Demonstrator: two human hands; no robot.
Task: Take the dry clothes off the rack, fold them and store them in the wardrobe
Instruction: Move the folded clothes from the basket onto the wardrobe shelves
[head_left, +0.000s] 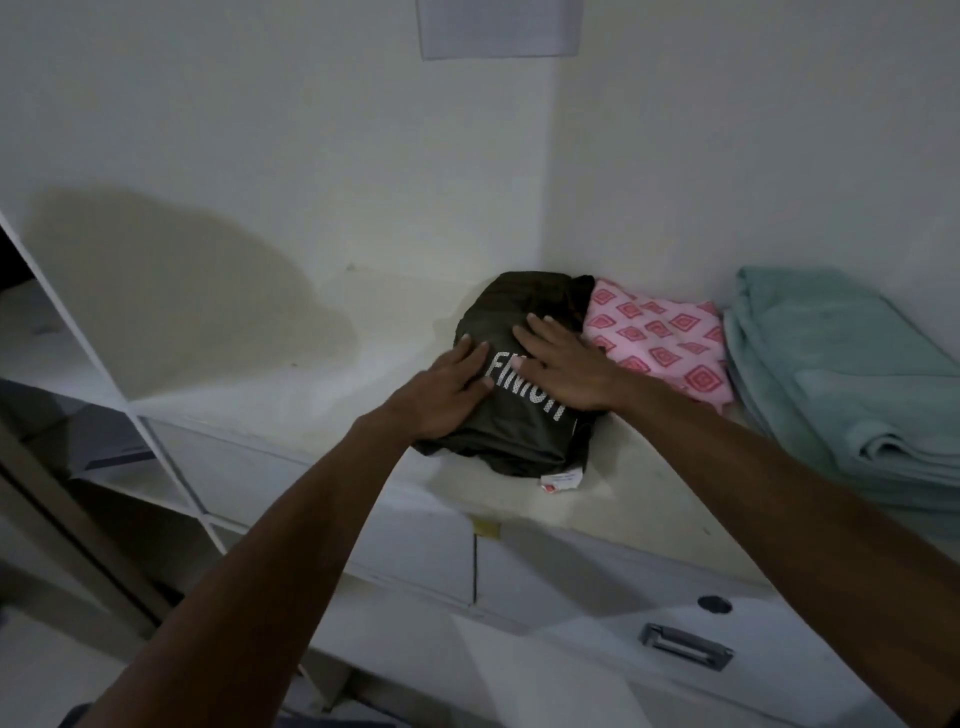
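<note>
- Both hands, left hand (451, 392) and right hand (563, 366), fingers spread, press the dark folded garment (524, 415) flat, probably to settle it;
- it touches the pink patterned cloth (670, 343) on its right

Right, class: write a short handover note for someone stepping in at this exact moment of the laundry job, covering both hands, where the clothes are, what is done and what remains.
Left hand: flat on the left side of the dark folded garment, palm down, not gripping.
Right hand: flat on its top right, pressing down.
The dark garment lies on the wardrobe shelf, touching the pink patterned cloth; folded teal towels lie further right.
Done: this garment is folded and placed on the shelf.
Left: lift both hands away. The rack is out of view, so check whether more clothes are waiting.
</note>
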